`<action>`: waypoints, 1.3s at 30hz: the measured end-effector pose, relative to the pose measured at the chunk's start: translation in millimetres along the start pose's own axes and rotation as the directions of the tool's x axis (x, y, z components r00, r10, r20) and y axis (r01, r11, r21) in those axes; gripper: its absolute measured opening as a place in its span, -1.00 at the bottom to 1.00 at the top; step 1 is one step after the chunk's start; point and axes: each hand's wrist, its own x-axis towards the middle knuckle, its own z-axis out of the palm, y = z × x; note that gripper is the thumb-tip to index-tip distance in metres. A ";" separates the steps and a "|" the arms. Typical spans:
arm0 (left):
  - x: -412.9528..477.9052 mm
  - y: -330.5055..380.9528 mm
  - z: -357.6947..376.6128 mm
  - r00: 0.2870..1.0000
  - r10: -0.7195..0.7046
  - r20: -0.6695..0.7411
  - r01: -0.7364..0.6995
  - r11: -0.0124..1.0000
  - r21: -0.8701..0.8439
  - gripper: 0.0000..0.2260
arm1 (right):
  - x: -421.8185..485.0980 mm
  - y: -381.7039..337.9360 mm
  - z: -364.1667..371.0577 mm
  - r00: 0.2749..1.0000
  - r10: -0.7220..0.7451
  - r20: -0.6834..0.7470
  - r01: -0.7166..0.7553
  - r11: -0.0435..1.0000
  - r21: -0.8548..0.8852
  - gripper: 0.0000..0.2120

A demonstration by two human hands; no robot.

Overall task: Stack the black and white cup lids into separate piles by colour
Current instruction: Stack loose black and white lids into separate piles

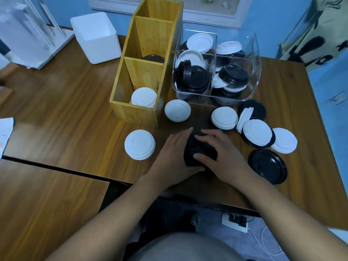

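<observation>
Both hands are wrapped round the black stack. The left hand cups its left side, and the right hand curls over the top and right side. The stack sits on the bench between the two palms. It looks a bit lopsided to me, but the fingers cover most of it, so I can't tell if the lids are nested properly.

Things I'd worry about:

- If the squeeze is uneven, I reckon the stack kinks in the middle and lids shoot out sideways. These things are slippery.
- The white pile is just left of the left hand. An elbow-out move probably clips it and topples it.
- A loose black lid lies just right of the right wrist and close to the bench edge. A careless sweep could send it to the floor.
- Further right of the right hand, a white lid rests on top of a black one. Grab that pair blind and you could end up with a colour in the wrong pile.

Plenty more are mixed in the clear bin beyond the hands, so there's lots left to sort.
</observation>
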 end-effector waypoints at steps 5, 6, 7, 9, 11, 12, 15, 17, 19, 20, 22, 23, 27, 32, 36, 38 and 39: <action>-1.1 3.0 -2.8 0.999 0.034 -0.022 -0.034 0.999 -0.004 -0.20 | -15.2 -7.7 -1.5 0.999 -0.032 -0.023 0.028 0.983 -0.182 -0.46; -0.4 3.2 -3.0 0.999 0.029 -0.014 -0.030 1.000 -0.008 -0.19 | -24.8 -8.3 -4.2 0.995 -0.045 -0.090 0.024 0.975 -0.219 -0.48; 0.2 2.9 -2.7 1.000 0.026 -0.009 -0.026 1.000 -0.005 -0.18 | -36.5 -7.6 -8.1 0.981 -0.062 -0.185 0.013 0.966 -0.257 -0.51; 1.0 2.1 -2.0 1.000 0.029 -0.006 -0.029 1.000 0.009 -0.16 | -62.8 -0.3 -17.5 0.922 -0.092 -0.375 -0.060 0.925 -0.374 -0.62; 1.1 1.4 -2.0 0.999 0.034 -0.011 -0.034 0.999 0.016 -0.15 | -85.7 14.1 -24.9 0.885 -0.031 -0.465 -0.224 0.847 -0.483 -0.67; 1.0 1.2 -2.0 0.999 0.038 -0.013 -0.037 0.999 0.019 -0.15 | -93.6 21.8 -26.4 0.880 0.035 -0.473 -0.307 0.802 -0.512 -0.66; 1.5 1.3 -1.7 0.999 0.047 -0.014 -0.046 0.999 0.014 -0.15 | -106.1 39.0 -24.9 0.887 0.136 -0.442 -0.374 0.771 -0.515 -0.63; 2.0 1.0 -0.8 0.999 0.052 -0.016 -0.052 0.999 0.012 -0.15 | -107.2 35.8 -26.2 0.887 0.130 -0.443 -0.328 0.852 -0.408 -0.68; 2.2 0.2 -0.4 0.998 0.056 -0.010 -0.056 0.998 0.014 -0.15 | -105.1 22.6 -29.6 0.845 0.183 -0.503 -0.282 0.951 -0.127 -0.71; 2.3 -0.1 -0.4 0.998 0.056 -0.002 -0.056 0.998 0.015 -0.14 | -103.1 15.0 -31.9 0.813 0.249 -0.526 -0.248 0.966 0.074 -0.71; 1.9 0.2 -0.8 0.998 0.055 0.009 -0.055 0.998 0.012 -0.14 | -99.4 4.7 -36.1 0.777 0.389 -0.495 -0.169 0.886 0.432 -0.69; 1.7 0.7 -0.9 0.998 0.055 0.007 -0.055 0.998 0.012 -0.15 | -97.2 2.7 -37.7 0.772 0.445 -0.454 -0.148 0.820 0.553 -0.69; 1.2 1.0 -0.8 0.998 0.057 0.004 -0.057 0.998 0.008 -0.16 | -90.6 9.2 -36.5 0.768 0.597 -0.232 -0.242 0.606 0.757 -0.75; 0.1 1.7 -1.2 0.997 0.069 -0.026 -0.069 0.998 0.006 -0.19 | -95.2 33.6 -37.4 0.794 0.522 -0.312 -0.448 0.849 0.280 -0.83; 0.0 3.7 0.2 0.997 0.063 -0.044 -0.062 0.998 0.025 -0.18 | -100.1 43.8 -41.1 0.853 0.356 -0.383 -0.419 0.903 -0.093 -0.68; -0.2 4.6 0.5 0.997 0.056 -0.050 -0.055 0.998 0.025 -0.18 | -98.2 39.8 -37.7 0.854 0.323 -0.408 -0.414 0.896 -0.158 -0.53; -0.3 5.2 0.5 0.998 0.047 -0.051 -0.046 0.999 0.025 -0.17 | -94.9 35.9 -34.8 0.857 0.325 -0.400 -0.430 0.878 -0.209 -0.44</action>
